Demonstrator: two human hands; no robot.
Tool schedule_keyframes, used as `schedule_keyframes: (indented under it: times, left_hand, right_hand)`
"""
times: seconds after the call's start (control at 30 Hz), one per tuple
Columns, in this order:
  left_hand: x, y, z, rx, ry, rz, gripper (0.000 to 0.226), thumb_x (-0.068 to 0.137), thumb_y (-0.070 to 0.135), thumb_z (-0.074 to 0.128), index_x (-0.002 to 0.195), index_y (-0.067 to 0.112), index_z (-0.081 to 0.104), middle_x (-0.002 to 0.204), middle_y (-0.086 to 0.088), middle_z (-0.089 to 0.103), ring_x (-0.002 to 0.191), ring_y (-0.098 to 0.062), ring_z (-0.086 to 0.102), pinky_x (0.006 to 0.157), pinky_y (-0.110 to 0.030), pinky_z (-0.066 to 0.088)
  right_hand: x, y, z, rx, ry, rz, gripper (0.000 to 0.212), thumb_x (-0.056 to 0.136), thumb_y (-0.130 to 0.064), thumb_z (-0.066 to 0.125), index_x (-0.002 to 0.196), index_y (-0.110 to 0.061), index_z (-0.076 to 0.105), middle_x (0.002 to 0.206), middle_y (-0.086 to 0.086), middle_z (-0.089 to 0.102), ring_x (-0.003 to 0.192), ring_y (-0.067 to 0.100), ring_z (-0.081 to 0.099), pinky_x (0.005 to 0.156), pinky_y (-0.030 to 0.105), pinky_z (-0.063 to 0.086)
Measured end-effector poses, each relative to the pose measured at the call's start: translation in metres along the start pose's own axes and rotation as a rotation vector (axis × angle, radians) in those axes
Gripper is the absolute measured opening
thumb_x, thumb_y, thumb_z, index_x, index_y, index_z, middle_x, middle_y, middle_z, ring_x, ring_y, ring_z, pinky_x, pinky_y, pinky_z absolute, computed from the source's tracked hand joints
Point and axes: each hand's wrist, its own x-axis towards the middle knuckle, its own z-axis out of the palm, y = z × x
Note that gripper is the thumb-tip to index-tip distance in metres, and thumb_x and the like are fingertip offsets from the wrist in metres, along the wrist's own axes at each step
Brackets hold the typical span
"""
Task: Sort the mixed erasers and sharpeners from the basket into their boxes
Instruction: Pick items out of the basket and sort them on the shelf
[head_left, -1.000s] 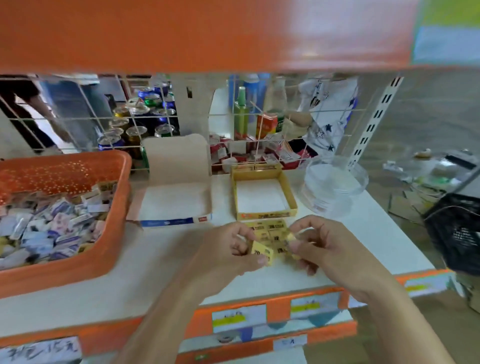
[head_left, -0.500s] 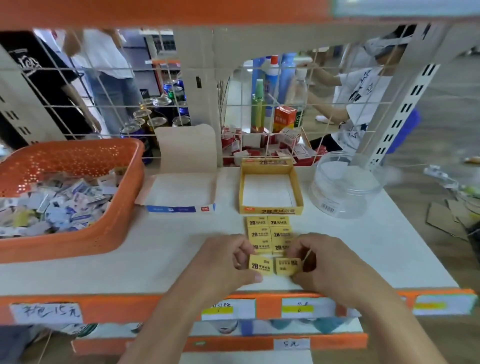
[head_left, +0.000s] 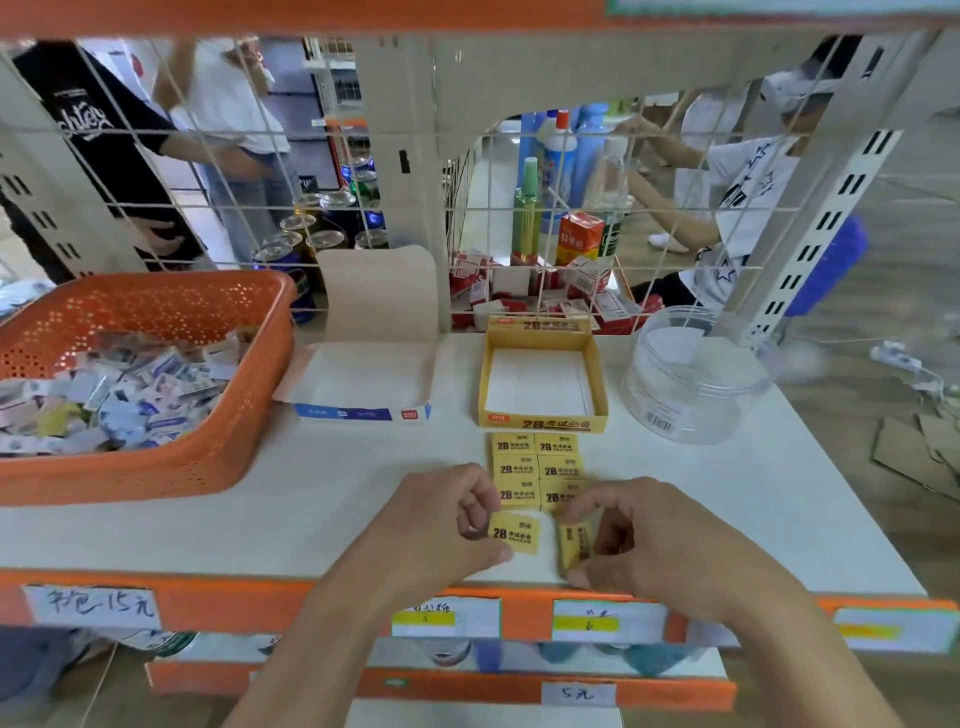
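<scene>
On the white shelf, several yellow 2B erasers (head_left: 536, 469) lie in two neat columns in front of an open yellow eraser box (head_left: 542, 420) that holds nothing. My left hand (head_left: 441, 525) pinches one yellow eraser (head_left: 514, 531) lying flat at the near end of the left column. My right hand (head_left: 649, 540) pinches another yellow eraser (head_left: 573, 543), tipped on its edge, at the near end of the right column. The orange basket (head_left: 208, 457) at the left holds a heap of mixed small packets.
An open white-and-blue box (head_left: 363, 410) sits between basket and yellow box. A clear round plastic tub (head_left: 691, 379) stands at the right. A wire grid backs the shelf, with cans, bottles and people behind it. The orange shelf edge (head_left: 260, 597) carries price labels.
The camera has tilted down and steadied. My hands moved nearer the shelf's front edge with the two erasers; the right one has turned from flat onto its edge.
</scene>
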Motion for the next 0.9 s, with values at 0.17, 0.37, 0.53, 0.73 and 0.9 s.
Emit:
schedule_keyframes:
  times: [0.17, 0.37, 0.53, 0.73, 0.9]
  left_hand:
    - [0.000, 0.001, 0.004, -0.002, 0.016, 0.015, 0.025, 0.072, 0.023, 0.081, 0.084, 0.024, 0.058, 0.075, 0.010, 0.056, 0.059, 0.004, 0.047, 0.059, -0.010, 0.041]
    - [0.001, 0.003, 0.006, 0.030, 0.012, 0.017, 0.026, 0.075, 0.029, 0.079, 0.085, 0.029, 0.055, 0.079, 0.009, 0.055, 0.058, 0.005, 0.048, 0.059, -0.013, 0.042]
    - [0.003, 0.009, 0.008, 0.081, 0.019, -0.002, 0.029, 0.077, 0.031, 0.077, 0.084, 0.031, 0.048, 0.085, 0.011, 0.055, 0.061, 0.018, 0.049, 0.056, -0.007, 0.041]
    - [0.006, 0.008, 0.006, 0.077, 0.004, -0.012, 0.029, 0.076, 0.030, 0.078, 0.082, 0.032, 0.050, 0.087, 0.010, 0.055, 0.061, 0.018, 0.049, 0.056, -0.006, 0.039]
    - [0.009, 0.008, 0.005, 0.070, -0.001, -0.006, 0.026, 0.076, 0.028, 0.079, 0.083, 0.029, 0.054, 0.089, 0.009, 0.055, 0.061, 0.019, 0.050, 0.056, -0.005, 0.039]
  right_hand:
    - [0.001, 0.001, 0.002, 0.006, 0.053, 0.028, 0.028, 0.067, -0.026, 0.079, 0.087, -0.028, 0.060, 0.061, -0.007, 0.062, 0.049, 0.001, 0.051, 0.052, 0.016, 0.040]
    - [0.003, -0.001, 0.011, -0.156, 0.345, 0.044, 0.036, 0.074, -0.053, 0.072, 0.074, -0.022, 0.054, 0.067, -0.005, 0.058, 0.057, 0.008, 0.051, 0.050, 0.021, 0.038]
    - [0.000, 0.004, 0.006, -0.049, 0.163, -0.004, 0.031, 0.071, -0.042, 0.076, 0.085, -0.029, 0.051, 0.070, -0.005, 0.061, 0.058, 0.007, 0.052, 0.057, 0.023, 0.043]
    - [0.006, 0.006, 0.005, -0.098, 0.151, -0.059, 0.027, 0.075, -0.037, 0.077, 0.085, -0.029, 0.053, 0.076, -0.005, 0.062, 0.059, 0.005, 0.052, 0.056, 0.018, 0.043]
    - [0.013, 0.010, 0.009, -0.142, 0.215, -0.069, 0.027, 0.078, -0.041, 0.073, 0.087, -0.030, 0.050, 0.078, -0.005, 0.062, 0.059, 0.007, 0.052, 0.054, 0.018, 0.041]
